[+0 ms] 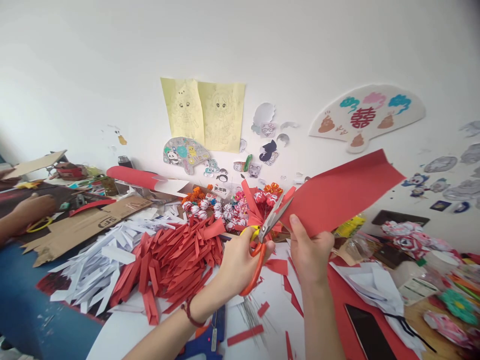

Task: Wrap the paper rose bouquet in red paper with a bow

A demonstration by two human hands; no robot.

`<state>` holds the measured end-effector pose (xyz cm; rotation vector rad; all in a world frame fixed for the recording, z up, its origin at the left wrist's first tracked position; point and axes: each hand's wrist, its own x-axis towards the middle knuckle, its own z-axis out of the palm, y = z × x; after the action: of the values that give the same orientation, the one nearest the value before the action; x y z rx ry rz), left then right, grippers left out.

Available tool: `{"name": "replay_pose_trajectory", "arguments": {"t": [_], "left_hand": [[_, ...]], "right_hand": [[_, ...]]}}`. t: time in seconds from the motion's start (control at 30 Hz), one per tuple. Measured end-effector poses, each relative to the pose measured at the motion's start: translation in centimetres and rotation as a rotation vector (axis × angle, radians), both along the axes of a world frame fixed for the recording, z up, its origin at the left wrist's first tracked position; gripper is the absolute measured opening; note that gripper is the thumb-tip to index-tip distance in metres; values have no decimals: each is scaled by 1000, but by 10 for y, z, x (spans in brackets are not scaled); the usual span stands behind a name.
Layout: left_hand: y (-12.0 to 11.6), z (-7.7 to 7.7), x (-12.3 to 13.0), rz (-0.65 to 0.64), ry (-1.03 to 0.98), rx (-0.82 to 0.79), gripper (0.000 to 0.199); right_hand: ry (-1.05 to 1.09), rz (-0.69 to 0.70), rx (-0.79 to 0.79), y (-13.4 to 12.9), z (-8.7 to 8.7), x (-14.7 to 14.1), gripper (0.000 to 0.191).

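My left hand (240, 260), with a dark red bracelet at the wrist, is wrapped round the handles of a pair of scissors (273, 220). The handles are orange and yellow, and the metal blades are parted, pointing up at the left edge of a red paper sheet (341, 192). That sheet is pinched near its lower edge by my right hand (309, 250), thumb on the near face. Whether the blades touch the paper I cannot tell. Left of the scissors lies a large heap of folded red paper strips (176, 265), beside a heap of white paper strips (101, 260).
A person's hand (35, 212) with yellow-handled scissors is at the far left, near a cardboard piece (90, 225). Behind my hands sit red-and-white paper flowers (204, 206). A phone (369, 332) lies at lower right, near a plastic bottle (416, 285). Red scraps (245, 335) and thin wires litter the front.
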<state>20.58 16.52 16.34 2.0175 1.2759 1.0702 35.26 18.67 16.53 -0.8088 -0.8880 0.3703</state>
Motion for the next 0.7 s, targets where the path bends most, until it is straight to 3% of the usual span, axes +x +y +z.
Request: {"name": "replay_pose_trajectory", "arguments": {"t": [0.7], "left_hand": [[0,-1,-2,-47,-2,-19,25]], "right_hand": [[68,14,8,0,0,-4,27]]}}
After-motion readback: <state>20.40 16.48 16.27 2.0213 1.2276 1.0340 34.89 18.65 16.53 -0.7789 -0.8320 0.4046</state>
